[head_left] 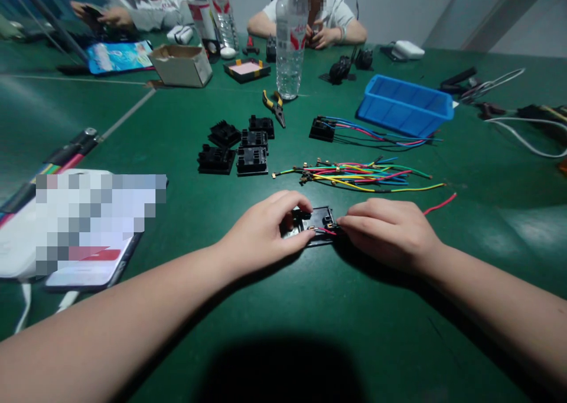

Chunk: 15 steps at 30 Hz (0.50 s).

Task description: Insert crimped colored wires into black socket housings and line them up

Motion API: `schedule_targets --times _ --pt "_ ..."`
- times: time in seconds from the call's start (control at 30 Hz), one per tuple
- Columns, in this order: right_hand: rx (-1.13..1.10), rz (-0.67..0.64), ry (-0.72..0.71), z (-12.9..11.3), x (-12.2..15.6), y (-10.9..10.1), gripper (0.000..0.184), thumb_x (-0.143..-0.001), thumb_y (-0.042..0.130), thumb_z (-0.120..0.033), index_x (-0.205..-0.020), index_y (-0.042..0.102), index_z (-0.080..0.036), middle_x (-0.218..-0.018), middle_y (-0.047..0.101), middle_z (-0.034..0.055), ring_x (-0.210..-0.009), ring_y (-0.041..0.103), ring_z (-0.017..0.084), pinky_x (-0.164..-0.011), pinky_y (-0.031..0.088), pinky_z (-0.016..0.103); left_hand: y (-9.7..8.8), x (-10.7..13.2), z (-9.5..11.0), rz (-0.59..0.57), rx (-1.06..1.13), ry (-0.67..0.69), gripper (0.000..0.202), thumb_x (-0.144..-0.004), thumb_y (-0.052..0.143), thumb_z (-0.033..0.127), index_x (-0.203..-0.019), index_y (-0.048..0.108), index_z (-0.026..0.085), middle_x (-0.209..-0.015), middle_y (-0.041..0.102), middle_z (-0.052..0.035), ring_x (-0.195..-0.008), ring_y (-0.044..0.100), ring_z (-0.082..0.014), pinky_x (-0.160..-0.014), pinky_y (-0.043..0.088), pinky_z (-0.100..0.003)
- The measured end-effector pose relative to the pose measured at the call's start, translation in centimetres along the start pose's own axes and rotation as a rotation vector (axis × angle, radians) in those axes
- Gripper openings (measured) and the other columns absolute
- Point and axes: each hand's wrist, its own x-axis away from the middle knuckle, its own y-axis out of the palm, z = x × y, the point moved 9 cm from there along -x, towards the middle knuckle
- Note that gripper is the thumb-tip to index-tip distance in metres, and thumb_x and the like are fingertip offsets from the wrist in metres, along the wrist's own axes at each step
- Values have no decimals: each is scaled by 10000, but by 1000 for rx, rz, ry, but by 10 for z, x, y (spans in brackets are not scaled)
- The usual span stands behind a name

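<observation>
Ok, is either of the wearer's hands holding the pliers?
No, the pliers lie on the green table, away from both the left hand and the right hand.

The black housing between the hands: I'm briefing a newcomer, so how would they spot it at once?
On the green table, look between the left hand and right hand. The black housing lies there, a red wire over it. Unlike the other black housings, it has fingers on it.
</observation>
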Motion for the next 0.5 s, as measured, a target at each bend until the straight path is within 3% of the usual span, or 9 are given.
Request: schedule_targets --times 0.1,0.2,0.37,0.5 --pt "-42 -3 24 -1 -1 1 128 -874 561 -144 -980 623 -180 -877 699 63 -718 619 137 -618 463 242 -1 1 1 14 -1 16 211 -839 605 305 -1016 562 200 -967 592 -19 -794 547 -147 -730 458 -288" --pt "-153 -120 139 3 -7 7 117 -872 530 -179 -952 615 -179 -830 683 58 -707 615 148 -619 464 255 -2 2 2 27 2 32 192 -839 592 290 -1003 556 198 -982 596 -25 -815 553 -153 -747 469 -294" --pt "-468 -464 576 25 -16 27 224 -891 485 -362 -816 610 -193 -681 623 3 -597 561 138 -533 417 243 -1 3 2 29 -3 26 304 -841 587 298 -1117 517 190 -1112 616 -63 -834 590 -163 -755 495 -304" --pt "-562 -800 773 35 -15 46 360 -824 547 -520 -727 617 -181 -647 621 10 -537 509 120 -474 356 232 2 4 3 14 -89 60 289 -867 555 344 -1112 554 192 -1076 644 -62 -917 603 -197 -808 490 -331"
